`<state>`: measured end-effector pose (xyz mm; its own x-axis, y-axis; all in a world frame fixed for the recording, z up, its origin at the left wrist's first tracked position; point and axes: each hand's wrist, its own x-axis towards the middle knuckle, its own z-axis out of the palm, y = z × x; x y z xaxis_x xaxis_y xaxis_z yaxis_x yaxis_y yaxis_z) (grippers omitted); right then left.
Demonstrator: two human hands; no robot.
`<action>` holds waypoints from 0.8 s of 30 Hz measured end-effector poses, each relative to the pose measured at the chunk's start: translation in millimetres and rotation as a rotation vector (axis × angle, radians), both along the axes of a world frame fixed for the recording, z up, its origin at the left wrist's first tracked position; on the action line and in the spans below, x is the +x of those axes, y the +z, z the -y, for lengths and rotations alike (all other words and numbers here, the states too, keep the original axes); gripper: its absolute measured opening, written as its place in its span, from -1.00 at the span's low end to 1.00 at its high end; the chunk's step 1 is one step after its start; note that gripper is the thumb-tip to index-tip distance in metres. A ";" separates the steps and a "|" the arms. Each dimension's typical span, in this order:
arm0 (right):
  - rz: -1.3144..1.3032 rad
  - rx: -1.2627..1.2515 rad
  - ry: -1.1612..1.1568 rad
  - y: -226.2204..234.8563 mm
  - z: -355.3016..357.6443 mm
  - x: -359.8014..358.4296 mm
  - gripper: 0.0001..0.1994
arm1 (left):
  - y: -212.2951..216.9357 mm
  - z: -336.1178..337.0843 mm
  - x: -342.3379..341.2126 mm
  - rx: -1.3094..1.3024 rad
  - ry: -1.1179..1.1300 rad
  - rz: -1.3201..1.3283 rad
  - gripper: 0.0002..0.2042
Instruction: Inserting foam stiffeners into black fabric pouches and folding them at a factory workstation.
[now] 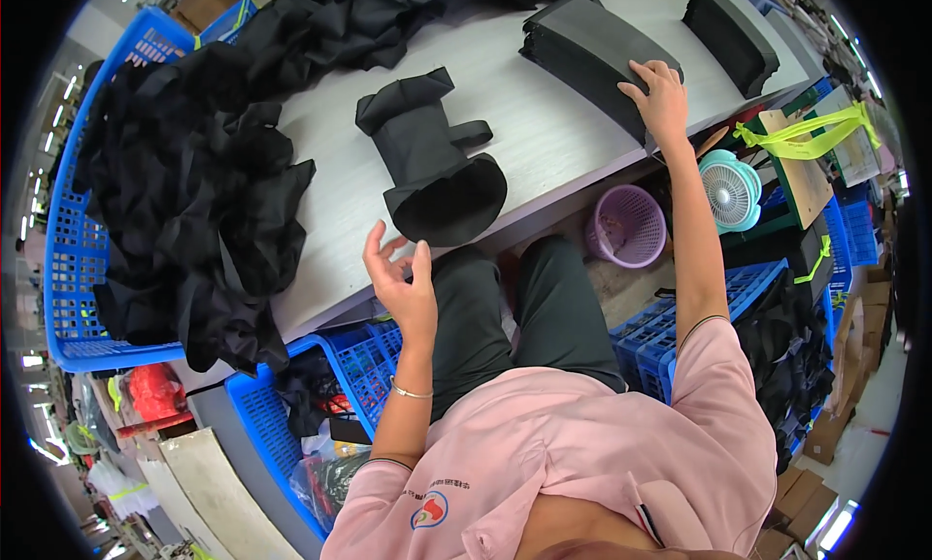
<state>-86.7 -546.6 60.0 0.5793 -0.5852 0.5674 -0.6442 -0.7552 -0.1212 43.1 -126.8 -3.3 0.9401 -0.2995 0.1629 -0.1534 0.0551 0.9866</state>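
On the white table lies a black fabric piece with folded ends, a small side loop and a rounded flap toward me. Just below that flap, near the table's front edge, my left hand is raised with fingers apart and nothing in them. My right hand reaches to a stack of black curved panels at the right, its fingertips on the near end of the top panel. Whether those fingers grip a panel is not clear.
A blue basket heaped with black fabric pieces borders the table's left. Another panel stack stands far right. Below the table edge are a purple bin, a turquoise fan and a blue crate.
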 end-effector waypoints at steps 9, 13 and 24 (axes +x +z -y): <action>0.013 -0.113 -0.021 6.0 -31.5 30.4 -0.69 | -19.2 11.1 -51.2 -0.126 -0.171 -0.123 -0.53; 0.052 0.105 -0.013 17.3 -22.5 26.7 -0.66 | -7.8 10.8 -67.8 -0.116 -0.318 -0.160 -0.62; -0.363 -0.265 0.181 -10.5 -211.0 -21.4 -0.96 | -19.0 14.5 -84.2 -0.194 -0.738 -0.633 -0.39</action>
